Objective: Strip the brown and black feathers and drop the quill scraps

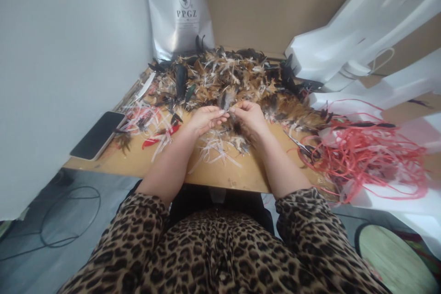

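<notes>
My left hand point(211, 118) and my right hand point(248, 117) meet over the middle of the table, fingertips pinched close together. A greyish-brown feather point(226, 99) rises from between them, its lower end at the fingertips of both hands. More brown fluff hangs below the right hand. Just behind lies a big heap of brown and black feathers point(220, 71). Short white strips point(218, 147) lie on the table under the hands. Exactly how the fingers share the feather's base is too small to make out.
A phone point(98, 135) lies at the table's left edge, near red and white strips point(144, 117). Scissors point(301, 144) rest right of my right arm, beside a tangle of pink-red ribbon point(382, 156). A silver bag point(182, 32) stands behind; white foam point(344, 41) rises at right.
</notes>
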Available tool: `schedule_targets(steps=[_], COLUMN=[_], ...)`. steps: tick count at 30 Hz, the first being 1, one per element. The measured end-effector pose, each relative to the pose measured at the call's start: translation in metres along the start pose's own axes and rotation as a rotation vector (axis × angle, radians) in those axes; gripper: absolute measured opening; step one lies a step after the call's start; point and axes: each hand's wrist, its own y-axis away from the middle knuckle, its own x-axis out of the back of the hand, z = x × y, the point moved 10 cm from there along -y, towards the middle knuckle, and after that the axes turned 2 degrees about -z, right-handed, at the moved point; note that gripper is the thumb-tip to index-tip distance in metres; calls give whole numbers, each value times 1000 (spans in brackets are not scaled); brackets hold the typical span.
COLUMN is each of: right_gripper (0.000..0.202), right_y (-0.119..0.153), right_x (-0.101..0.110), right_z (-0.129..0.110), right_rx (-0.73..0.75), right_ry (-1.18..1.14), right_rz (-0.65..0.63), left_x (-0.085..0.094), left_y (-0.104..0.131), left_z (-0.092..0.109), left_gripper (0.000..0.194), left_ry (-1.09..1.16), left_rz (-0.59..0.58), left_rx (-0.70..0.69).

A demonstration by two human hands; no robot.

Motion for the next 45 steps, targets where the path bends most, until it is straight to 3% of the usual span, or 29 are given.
schedule_targets(steps=[6,16,22,27,32,35,37,39,41,43,45], right_gripper=[23,26,22,12,16,23,24,21,13,10,23], right_y=[2,3,-4,-9,2,7,6,3,-1,-6,-9], right_x=[-4,-7,19,22,-6,-24,-28,-24,-14,2,10], right_z=[-5,-6,-2,-3,-14,-8,-3,-2,-2,4,20], right_rx=[21,32,53,138,345,362,342,324,291,181,12], right_ry=[159,167,74,415,977,1262,1313,1228,998,630,211], right_rz=[-22,-29,120,39,-50,-101,-110,-77,-12,59,94], left_x=[-3,-8,4,17,20,20,19,18,17,16,15], left_y=[-3,0,-2,-2,-2,-2,-2,-3,-4,-5,-6], left_z=[-4,1,13,15,14,12,11,11,11,8,5], left_gripper=[11,10,10,10,7,8,10,11,9,8,6], left_ry=[-80,-242,-122,-1,41,39,38,53,75,85,78], left_rz=[-31,-28,74,188,204,201,202,188,168,152,131], left_rx=[2,-45,-128,-135,-142,-128,-122,-127,-129,-116,-94])
